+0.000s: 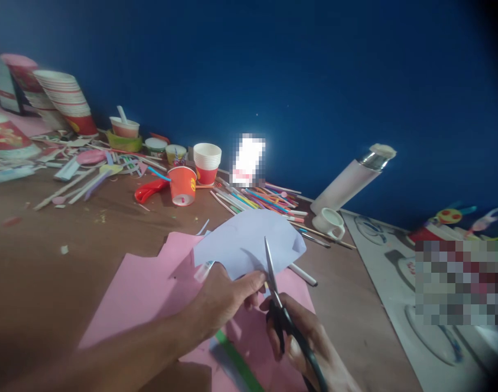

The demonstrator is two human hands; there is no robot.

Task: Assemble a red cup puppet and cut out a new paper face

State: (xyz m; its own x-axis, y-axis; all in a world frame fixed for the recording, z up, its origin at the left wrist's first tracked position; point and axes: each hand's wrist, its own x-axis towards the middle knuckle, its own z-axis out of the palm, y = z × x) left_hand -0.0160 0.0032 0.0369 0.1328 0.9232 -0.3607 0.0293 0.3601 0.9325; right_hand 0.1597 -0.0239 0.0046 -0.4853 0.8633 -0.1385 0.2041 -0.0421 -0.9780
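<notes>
A pale bluish-lavender sheet of paper (253,234) with a curved edge is held up in the middle of the view. Thumb and fingers of my left hand (232,288) pinch its near edge. My right hand (300,332) grips black-handled scissors (275,288), fingers around the handles. The metal blades point up and away, beside my left thumb and over the paper. Whether the blades are cutting the sheet I cannot tell. Below both hands lies pink paper (143,294) on the brown table (61,272). A green strip (238,362) rests on the pink paper near the bottom.
Behind the paper lie many coloured sticks (265,198), white cups (207,163) and a tipped red cup (182,186). A pale flask (347,182) and a white mug (329,223) stand at right. Stacked paper cups (65,100) and scraps crowd the left. A blue wall (192,65) closes the back.
</notes>
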